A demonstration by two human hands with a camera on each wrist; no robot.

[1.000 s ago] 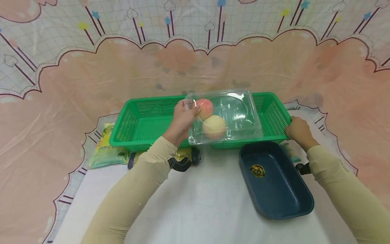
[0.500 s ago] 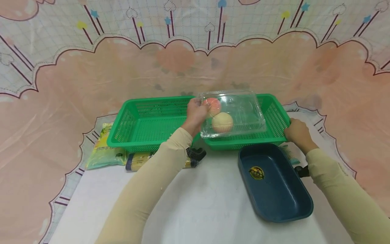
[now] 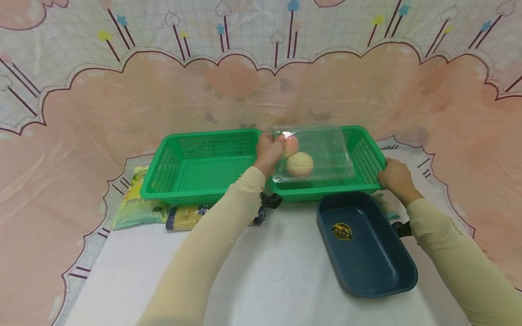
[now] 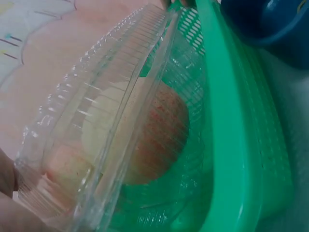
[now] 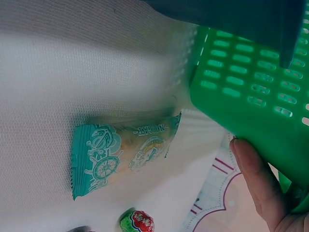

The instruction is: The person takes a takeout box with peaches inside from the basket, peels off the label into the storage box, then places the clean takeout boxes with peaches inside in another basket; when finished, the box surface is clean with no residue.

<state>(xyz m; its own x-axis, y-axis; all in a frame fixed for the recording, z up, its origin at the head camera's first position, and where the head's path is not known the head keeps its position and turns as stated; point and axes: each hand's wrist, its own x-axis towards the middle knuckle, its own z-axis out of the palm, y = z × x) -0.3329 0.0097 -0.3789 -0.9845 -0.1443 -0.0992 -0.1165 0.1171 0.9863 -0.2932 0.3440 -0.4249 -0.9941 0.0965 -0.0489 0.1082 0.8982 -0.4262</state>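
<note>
My left hand (image 3: 269,154) grips the left end of a clear plastic box (image 3: 326,151) at the right green basket. A pinkish peach (image 3: 290,145) and a paler peach (image 3: 300,164) lie inside the box, towards its left end. In the left wrist view the box (image 4: 101,111) is tilted beside the basket's wall (image 4: 231,121). Whether it touches the basket floor I cannot tell. My right hand (image 3: 395,179) holds the right end of the right green basket (image 3: 367,158); in the right wrist view a thumb (image 5: 256,179) lies along its outside.
An identical left green basket (image 3: 163,172) adjoins on the left. In front lie a yellow-green bag (image 3: 138,203) and a pasta packet (image 3: 187,217). A dark blue basin (image 3: 367,249) stands front right. A nougat packet (image 5: 128,150) and a wrapped candy (image 5: 140,221) lie near the right hand.
My left hand has carried the clear box with the peaches to the right, away from the left basket and over the right one. The right hand keeps its hold on the basket end.
</note>
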